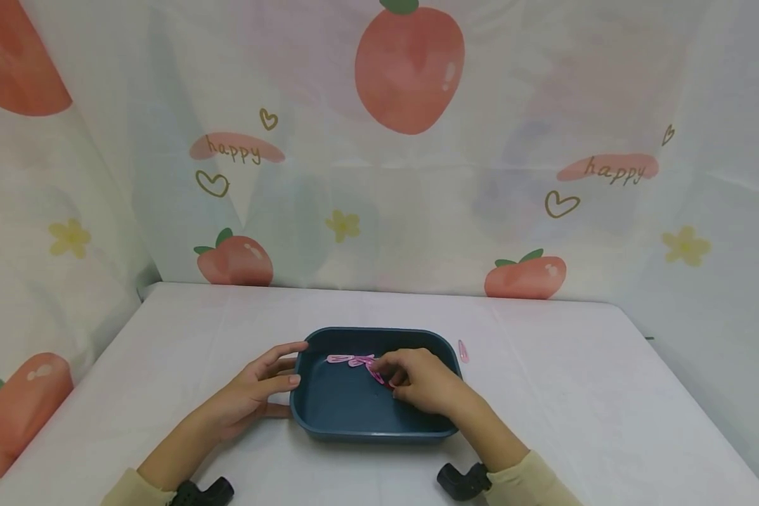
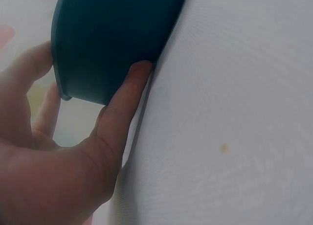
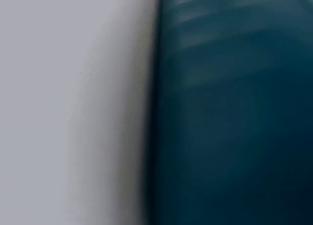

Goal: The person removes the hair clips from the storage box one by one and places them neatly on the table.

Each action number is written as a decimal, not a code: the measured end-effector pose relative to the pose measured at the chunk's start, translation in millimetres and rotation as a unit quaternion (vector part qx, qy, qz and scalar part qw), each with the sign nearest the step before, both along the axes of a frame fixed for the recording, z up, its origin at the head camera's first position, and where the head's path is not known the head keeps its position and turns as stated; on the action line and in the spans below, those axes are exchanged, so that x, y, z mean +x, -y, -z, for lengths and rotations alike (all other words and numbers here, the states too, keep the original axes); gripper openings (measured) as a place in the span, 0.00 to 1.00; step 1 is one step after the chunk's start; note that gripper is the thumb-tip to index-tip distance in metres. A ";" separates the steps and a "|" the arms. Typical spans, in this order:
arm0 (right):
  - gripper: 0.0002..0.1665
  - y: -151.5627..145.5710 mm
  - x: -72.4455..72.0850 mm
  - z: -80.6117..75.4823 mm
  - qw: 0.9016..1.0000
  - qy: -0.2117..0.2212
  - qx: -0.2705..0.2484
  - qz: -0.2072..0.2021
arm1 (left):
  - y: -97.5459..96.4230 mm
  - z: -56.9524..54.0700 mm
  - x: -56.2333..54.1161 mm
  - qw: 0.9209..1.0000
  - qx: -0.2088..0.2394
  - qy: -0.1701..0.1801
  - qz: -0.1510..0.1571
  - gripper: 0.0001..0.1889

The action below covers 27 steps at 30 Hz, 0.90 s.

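Left hand [image 1: 253, 392] at the left end of the dark blue tray [image 1: 348, 409]; fingers spread and only slightly bent, tips against the tray's rim and outer wall; the left wrist view agrees, with one finger at the rim and another laid along the wall low down, close to the white surface; the hand is well opened, touching the tray without wrapping round it.

Right hand [image 1: 422, 381] over the right half of the tray, reaching in from the near right side; fingers bent inward and drawn close together, tips down among the pink clips [image 1: 339, 358]; contact points partly hidden by the hand itself, so cannot tell whether a clip is pinched; a small red item [image 1: 388, 385] shows just beside the fingertips, too covered to identify.

Clips in the tray: several, lying toward the far side, in a loose row running from left of centre to the right hand, some overlapping; one further pink hair clip [image 1: 463, 351] lies outside, on the counter [image 1: 556, 393], just beside the tray's right end.

Tray sits upright on the white-covered counter; behind it hangs a pale cloth backdrop [image 1: 411, 204] printed with peaches, yellow flowers, hearts and "happy"; both forearms wear light yellow sleeves [image 1: 534, 483] and black wrist devices [image 1: 462, 482]; right wrist view blurred, showing dark blue tray beside white.
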State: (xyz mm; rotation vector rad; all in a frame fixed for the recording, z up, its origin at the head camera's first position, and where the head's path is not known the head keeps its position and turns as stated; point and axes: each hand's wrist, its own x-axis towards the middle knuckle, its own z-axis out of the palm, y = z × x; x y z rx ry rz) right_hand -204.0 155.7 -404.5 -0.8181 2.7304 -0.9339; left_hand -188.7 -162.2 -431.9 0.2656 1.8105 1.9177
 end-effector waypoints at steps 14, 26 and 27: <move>0.21 1.1 2.5 0.3 0.998 -0.055 0.038 -0.005 | 0.2 0.1 0.4 1.000 0.004 -0.003 0.004 0.31; 0.15 5.0 4.2 0.2 0.990 -0.092 0.088 0.062 | -0.8 -1.2 0.1 1.000 -0.008 -0.002 -0.005 0.32; 0.14 5.4 4.6 -0.3 0.989 -0.091 0.093 0.065 | -0.7 -1.2 0.1 1.000 -0.009 -0.002 -0.005 0.32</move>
